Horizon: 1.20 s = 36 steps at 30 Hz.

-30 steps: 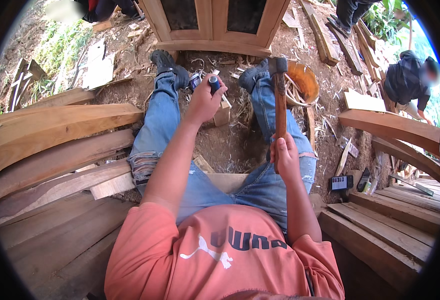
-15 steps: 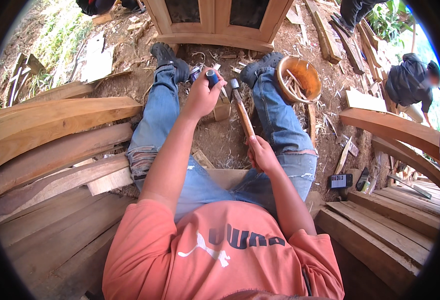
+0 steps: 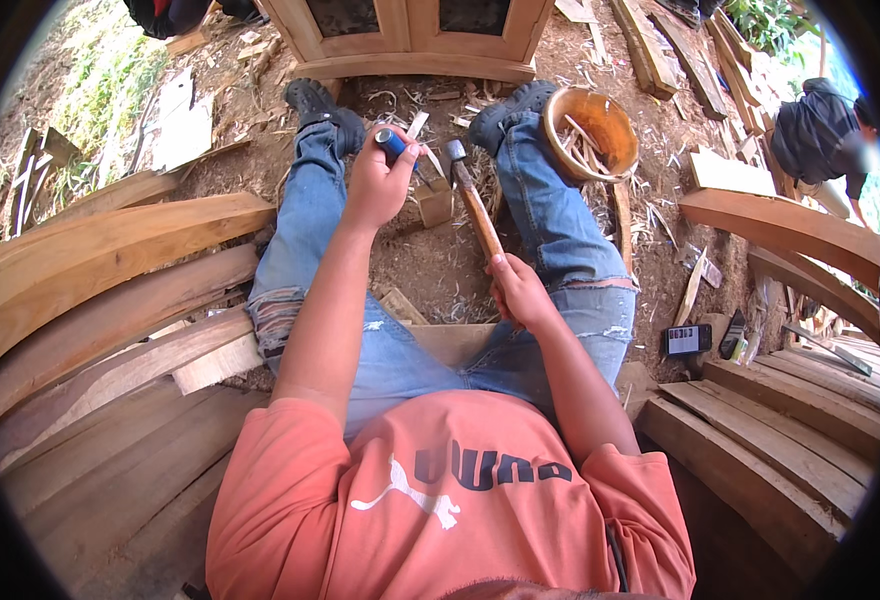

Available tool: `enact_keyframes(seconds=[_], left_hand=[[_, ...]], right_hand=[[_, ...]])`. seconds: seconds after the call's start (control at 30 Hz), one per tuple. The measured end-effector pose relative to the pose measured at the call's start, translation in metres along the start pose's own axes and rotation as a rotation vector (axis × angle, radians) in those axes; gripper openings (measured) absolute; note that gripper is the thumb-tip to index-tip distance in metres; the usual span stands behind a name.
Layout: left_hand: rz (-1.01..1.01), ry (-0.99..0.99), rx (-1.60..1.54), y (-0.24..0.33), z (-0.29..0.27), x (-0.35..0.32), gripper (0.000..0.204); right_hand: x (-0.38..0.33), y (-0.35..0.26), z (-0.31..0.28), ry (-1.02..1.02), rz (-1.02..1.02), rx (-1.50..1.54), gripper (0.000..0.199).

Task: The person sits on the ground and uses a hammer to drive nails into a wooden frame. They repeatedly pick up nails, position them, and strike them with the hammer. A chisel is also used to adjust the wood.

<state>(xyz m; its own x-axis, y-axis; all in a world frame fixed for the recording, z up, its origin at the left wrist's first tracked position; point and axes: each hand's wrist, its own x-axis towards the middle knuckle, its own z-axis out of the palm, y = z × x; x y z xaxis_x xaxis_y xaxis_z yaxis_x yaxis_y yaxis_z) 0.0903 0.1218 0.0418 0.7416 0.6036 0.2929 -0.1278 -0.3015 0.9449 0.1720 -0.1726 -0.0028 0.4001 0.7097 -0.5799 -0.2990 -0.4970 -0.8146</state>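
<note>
My left hand (image 3: 376,185) is closed around a chisel with a blue handle (image 3: 391,142), whose metal-capped end points up toward me. Its blade is mostly hidden by the hand. My right hand (image 3: 522,290) grips the lower part of the wooden handle of a hammer (image 3: 476,207). The hammer's metal head is raised to the right of the chisel, apart from it. Below and between the two tools, a small wooden block (image 3: 435,203) lies on the ground between my feet.
A wooden cabinet (image 3: 415,62) stands ahead of my feet. An orange-brown bucket (image 3: 620,135) holding wood pieces is by my right leg. Curved timbers (image 3: 120,240) lie at left; planks (image 3: 760,450) and a phone (image 3: 687,340) at right. A person (image 3: 820,130) bends at far right.
My left hand has moved a little left with the chisel, widening the gap to the hammer head. The chisel handle has tilted. The whole view has shifted slightly.
</note>
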Motion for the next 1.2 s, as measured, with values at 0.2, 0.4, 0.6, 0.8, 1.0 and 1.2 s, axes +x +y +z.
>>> enact_keyframes(seconds=[0.2,0.4,0.6,0.8,1.0,1.2], left_hand=[[-0.015,0.017,-0.069,-0.002,0.002,-0.001,0.012],[-0.022,0.033,-0.037,-0.003,0.000,-0.004,0.011],[0.027,0.024,0.006,-0.004,-0.002,-0.004,0.011],[-0.012,0.022,-0.019,0.000,-0.001,-0.005,0.010],[-0.011,0.027,-0.062,0.004,0.004,-0.010,0.010],[-0.004,0.047,-0.167,0.002,0.012,-0.017,0.012]], right_hand=[[0.003,0.004,0.000,-0.003,-0.019,0.039,0.051],[0.003,0.002,0.001,-0.004,-0.024,0.038,0.051],[0.004,0.004,-0.002,-0.008,-0.006,0.034,0.051],[0.003,0.004,-0.002,-0.013,-0.002,0.028,0.050],[0.002,0.001,0.001,0.018,-0.009,0.052,0.047],[0.003,0.002,0.001,0.035,-0.029,0.082,0.046]])
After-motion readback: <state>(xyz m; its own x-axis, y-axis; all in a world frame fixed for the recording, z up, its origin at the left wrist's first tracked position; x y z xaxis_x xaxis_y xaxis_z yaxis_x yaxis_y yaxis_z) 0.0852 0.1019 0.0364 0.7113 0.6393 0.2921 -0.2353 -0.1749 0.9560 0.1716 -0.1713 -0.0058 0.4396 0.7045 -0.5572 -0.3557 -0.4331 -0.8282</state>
